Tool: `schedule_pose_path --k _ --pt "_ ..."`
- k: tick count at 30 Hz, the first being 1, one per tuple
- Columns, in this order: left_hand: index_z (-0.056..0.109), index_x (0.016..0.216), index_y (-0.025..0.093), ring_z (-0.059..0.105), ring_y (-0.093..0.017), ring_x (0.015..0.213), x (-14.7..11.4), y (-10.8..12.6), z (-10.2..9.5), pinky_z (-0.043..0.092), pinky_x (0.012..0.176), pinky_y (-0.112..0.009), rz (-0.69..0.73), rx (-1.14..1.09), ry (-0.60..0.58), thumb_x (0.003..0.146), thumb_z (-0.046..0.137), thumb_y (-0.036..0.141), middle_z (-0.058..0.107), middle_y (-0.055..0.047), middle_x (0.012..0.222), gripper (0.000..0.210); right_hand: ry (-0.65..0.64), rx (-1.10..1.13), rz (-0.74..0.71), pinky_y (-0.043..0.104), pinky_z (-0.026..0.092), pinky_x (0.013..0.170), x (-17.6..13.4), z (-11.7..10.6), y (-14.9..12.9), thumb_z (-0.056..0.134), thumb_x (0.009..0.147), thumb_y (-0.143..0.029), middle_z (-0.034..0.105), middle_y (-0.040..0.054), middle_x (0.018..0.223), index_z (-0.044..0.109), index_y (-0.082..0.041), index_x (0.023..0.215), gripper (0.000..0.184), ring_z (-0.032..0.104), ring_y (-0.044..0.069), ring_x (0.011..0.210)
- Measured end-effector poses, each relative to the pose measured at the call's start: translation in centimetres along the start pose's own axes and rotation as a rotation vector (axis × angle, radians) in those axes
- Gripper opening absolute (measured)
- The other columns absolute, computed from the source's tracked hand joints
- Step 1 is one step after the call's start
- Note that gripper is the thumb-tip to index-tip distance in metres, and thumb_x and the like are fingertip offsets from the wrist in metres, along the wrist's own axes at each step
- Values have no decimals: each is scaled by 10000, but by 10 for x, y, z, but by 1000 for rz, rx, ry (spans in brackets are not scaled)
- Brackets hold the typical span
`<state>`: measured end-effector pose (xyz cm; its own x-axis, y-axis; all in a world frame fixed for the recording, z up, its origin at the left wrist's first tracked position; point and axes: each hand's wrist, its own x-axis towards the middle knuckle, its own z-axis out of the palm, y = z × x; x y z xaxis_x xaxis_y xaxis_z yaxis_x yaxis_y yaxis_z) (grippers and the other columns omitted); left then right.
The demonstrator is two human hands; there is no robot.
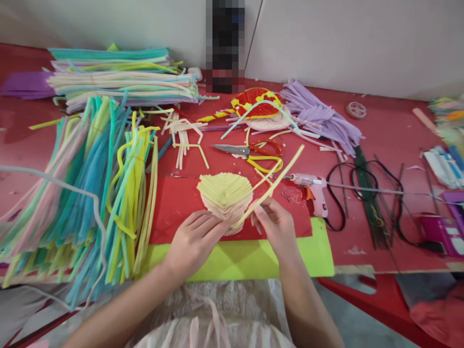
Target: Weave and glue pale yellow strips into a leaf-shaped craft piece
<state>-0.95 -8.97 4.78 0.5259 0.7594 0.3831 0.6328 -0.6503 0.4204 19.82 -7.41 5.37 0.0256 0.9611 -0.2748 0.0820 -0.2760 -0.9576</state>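
Note:
A rounded, fan-like piece (226, 188) made of rows of fuzzy pipe cleaners, pale yellow above and pale pink below, lies on a red sheet (174, 208). My left hand (197, 237) is closed at its lower edge, fingertips pressed on it. Between the thumb and fingers of my right hand (277, 222) is a pale yellow pipe cleaner (288, 169), bent so that two lengths point up and right. Its lower end meets the bottom of the piece near my left fingertips. Scissors (248, 151) with red and yellow handles rest behind the piece.
Pipe cleaner bundles (97, 145) crowd the left side. A pink glue gun (315, 188) with a cord lies to the right. Farther back are a red and yellow fan (257, 102), a lilac bundle (322, 113) and cut strips (184, 130). A lime sheet (315, 256) borders the front edge.

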Motion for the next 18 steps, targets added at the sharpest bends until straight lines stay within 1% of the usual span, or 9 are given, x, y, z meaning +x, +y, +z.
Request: schedule_pose_path --k 2,4,6,8,10,13,16,18 --pt "611 1042 189 647 -152 848 2 2 -1 471 849 -311 -6 -8 3 941 515 153 726 -32 935 143 -105 28 22 203 365 420 -2 2 0 686 799 -506 575 -36 620 625 -211 802 301 443 78 457" --pt "612 1025 188 647 -150 857 4 4 -1 466 858 -312 -7 -17 13 946 513 159 728 -32 952 129 -148 27 30 200 376 437 -4 5 1 720 765 -481 593 -29 641 642 -208 774 284 444 77 478" --pt "613 1032 181 649 -151 876 6 5 -1 464 871 -313 8 -28 16 944 517 152 729 -31 961 134 -135 36 35 202 378 447 -5 8 3 727 753 -469 577 -36 606 642 -208 736 275 435 79 480" --pt "614 1066 167 652 -153 900 8 6 -2 468 884 -315 54 -38 7 944 508 133 731 -35 970 165 -117 66 38 207 387 462 -5 10 3 727 748 -459 565 -43 580 633 -211 706 269 438 84 480" --pt "615 1094 152 658 -154 926 11 6 -4 477 894 -317 118 -54 -10 948 492 123 733 -43 983 193 -113 82 25 215 419 513 -4 10 4 734 742 -436 588 -37 599 631 -211 689 253 482 95 522" --pt "622 1086 141 661 -151 938 16 5 -7 493 884 -315 206 -95 -61 955 488 142 734 -46 971 187 -133 62 20 227 440 573 -4 10 4 744 732 -427 625 -20 637 631 -208 668 255 534 116 597" --pt "624 1081 145 660 -148 922 20 2 -11 507 861 -314 269 -123 -139 967 483 166 734 -33 935 183 -186 53 50 231 426 564 -6 11 5 754 724 -447 622 -22 627 633 -207 670 274 529 119 590" --pt "623 1079 158 661 -149 921 22 0 -12 510 864 -318 283 -129 -169 975 472 175 735 -26 941 184 -198 62 58 231 425 566 -6 11 5 761 719 -455 616 -26 619 631 -207 668 285 527 116 582"
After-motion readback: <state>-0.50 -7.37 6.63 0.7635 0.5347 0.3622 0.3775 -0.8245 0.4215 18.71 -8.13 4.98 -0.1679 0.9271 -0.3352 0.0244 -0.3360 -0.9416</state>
